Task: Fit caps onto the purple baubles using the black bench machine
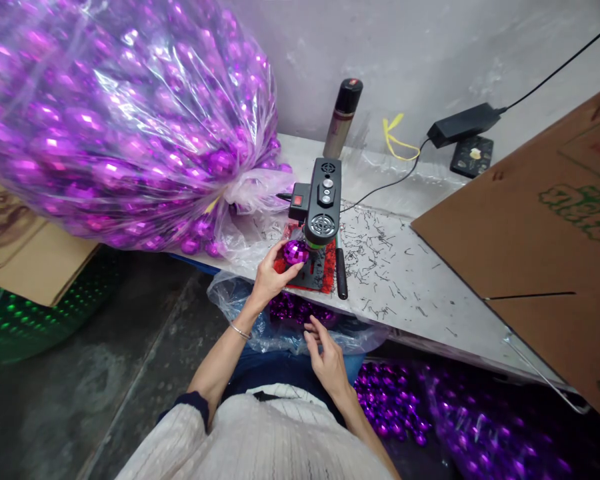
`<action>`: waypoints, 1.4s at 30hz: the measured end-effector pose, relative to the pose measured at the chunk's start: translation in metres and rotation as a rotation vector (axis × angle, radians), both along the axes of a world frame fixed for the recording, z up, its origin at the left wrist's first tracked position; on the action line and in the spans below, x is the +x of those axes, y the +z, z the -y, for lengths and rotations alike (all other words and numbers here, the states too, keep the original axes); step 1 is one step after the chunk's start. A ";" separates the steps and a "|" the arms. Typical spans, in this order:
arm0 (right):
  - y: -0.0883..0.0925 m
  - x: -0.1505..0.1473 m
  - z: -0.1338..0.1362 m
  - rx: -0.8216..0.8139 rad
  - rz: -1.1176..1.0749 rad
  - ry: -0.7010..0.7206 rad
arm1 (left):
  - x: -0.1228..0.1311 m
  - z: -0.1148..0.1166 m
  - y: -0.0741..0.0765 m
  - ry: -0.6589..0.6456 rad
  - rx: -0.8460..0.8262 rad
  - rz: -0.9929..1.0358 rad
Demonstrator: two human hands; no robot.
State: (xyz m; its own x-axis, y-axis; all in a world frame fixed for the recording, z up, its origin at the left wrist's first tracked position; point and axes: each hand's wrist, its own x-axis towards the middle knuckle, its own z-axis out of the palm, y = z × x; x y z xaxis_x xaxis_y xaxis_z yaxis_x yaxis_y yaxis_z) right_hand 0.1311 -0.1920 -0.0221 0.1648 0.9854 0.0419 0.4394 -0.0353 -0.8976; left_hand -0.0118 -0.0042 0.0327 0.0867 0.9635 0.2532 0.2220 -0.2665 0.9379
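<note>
A pale shirt (225, 440) filled the bottom middle. At the centre, the left hand (271, 273) pinched a shiny purple ball (295, 251) beside the black machine (324, 203), likely to keep it steady. Below, the right hand (329, 360) was half curled, with nothing showing in it.

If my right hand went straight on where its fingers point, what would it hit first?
Your right hand would probably meet the shiny purple balls in the clear plastic by the front edge of the table, though it may sit higher than them.
</note>
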 end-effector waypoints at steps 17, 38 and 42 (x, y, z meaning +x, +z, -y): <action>0.004 0.000 -0.001 -0.004 -0.006 0.028 | 0.000 -0.002 -0.001 -0.001 -0.002 0.000; 0.001 -0.001 0.000 0.011 0.024 0.040 | -0.002 -0.003 0.001 0.002 0.003 -0.012; 0.001 -0.001 0.000 0.011 0.029 0.043 | -0.002 -0.003 0.001 -0.003 -0.003 -0.022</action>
